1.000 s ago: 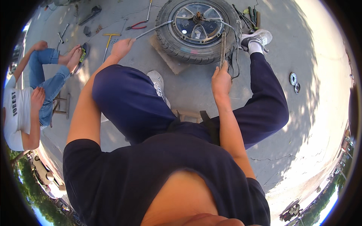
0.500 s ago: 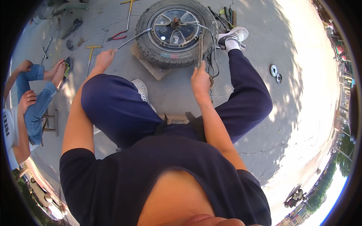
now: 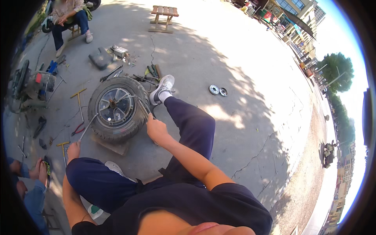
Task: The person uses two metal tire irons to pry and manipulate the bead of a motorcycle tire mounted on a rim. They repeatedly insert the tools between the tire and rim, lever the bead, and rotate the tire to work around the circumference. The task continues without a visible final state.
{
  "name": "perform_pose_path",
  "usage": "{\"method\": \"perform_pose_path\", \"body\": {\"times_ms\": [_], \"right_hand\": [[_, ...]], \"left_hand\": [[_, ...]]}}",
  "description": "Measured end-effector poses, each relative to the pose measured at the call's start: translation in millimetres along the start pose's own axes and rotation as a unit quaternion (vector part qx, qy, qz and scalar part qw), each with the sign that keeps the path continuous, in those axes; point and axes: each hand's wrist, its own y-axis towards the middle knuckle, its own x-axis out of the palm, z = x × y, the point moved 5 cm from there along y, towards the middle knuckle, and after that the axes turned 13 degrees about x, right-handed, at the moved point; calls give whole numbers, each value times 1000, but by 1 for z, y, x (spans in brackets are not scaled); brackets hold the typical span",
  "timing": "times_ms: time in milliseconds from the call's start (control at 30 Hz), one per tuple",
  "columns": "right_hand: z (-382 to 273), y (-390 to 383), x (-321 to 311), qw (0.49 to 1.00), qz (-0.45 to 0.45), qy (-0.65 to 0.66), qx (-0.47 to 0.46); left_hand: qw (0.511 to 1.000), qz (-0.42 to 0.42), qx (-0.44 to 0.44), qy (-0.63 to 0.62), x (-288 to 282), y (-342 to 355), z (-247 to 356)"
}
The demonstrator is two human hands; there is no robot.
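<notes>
A black tyre (image 3: 119,135) on a hub-motor wheel lies flat in front of me, partly propped on a wooden board (image 3: 121,149). My left hand (image 3: 73,150) is closed round the near end of a slim tyre lever (image 3: 89,127), whose far tip meets the rim at the wheel's left side. At the right side, my right hand (image 3: 157,129) grips another tyre lever (image 3: 143,107), angled across the tyre toward the rim. A grey cable (image 3: 127,96) runs from the axle over the tyre near that lever. Exactly how deep the tips sit cannot be made out.
Red pliers (image 3: 78,129) and yellow T-handle wrenches (image 3: 79,102) lie left of the wheel. Beyond it are hand tools (image 3: 150,73) and a grey cover (image 3: 100,58). Two metal rings (image 3: 214,89) lie right. One person (image 3: 71,17) sits far left, another (image 3: 35,196) near left.
My view has swung right and up, so the wheel appears farther left and the far stool comes into sight. Both hands still hold their levers at the wheel.
</notes>
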Motion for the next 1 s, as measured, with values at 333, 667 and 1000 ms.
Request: {"method": "perform_pose_path", "body": {"times_ms": [333,667,1000], "right_hand": [[34,-23,-13,965,-76,235,-89],[17,-53,-35,762,-318,562,46],[13,-95,-119,627,-311,713,35]], "left_hand": [[993,28,-19,-116,-8,-13,-18],[886,138,-73,-436,-40,-1,-67],[909,108,27,-403,-179,38,81]]}}
